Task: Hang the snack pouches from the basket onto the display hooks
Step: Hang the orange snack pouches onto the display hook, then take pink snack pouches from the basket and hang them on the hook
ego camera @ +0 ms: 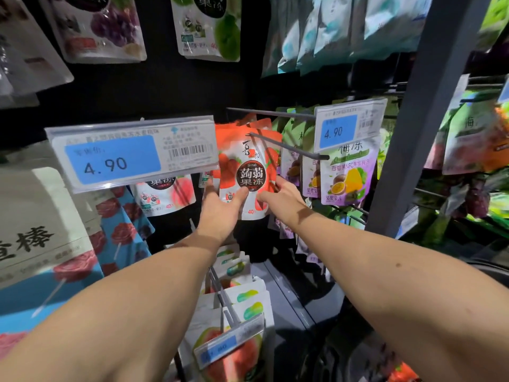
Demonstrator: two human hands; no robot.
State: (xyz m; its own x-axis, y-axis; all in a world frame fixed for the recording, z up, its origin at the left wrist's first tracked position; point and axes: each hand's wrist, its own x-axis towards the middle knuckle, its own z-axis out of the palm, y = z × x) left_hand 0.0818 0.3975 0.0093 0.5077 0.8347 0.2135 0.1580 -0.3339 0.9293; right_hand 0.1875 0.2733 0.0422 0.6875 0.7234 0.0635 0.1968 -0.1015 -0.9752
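Note:
Several red strawberry jelly pouches (249, 164) hang together in the middle of the display, on a dark metal hook (286, 147) that juts out towards me. My left hand (220, 209) grips the lower left of the front pouch, thumb across its face. My right hand (281, 195) holds the lower right edge of the same stack, thumb in front and fingers behind. The basket is not in view.
A price tag (132, 154) reading 4.90 sticks out at the left, another price tag (348, 125) at the right above purple passion-fruit pouches (348, 175). Watermelon pouches (237, 312) hang on a hook below my arms. A grey upright post (421, 119) stands at the right.

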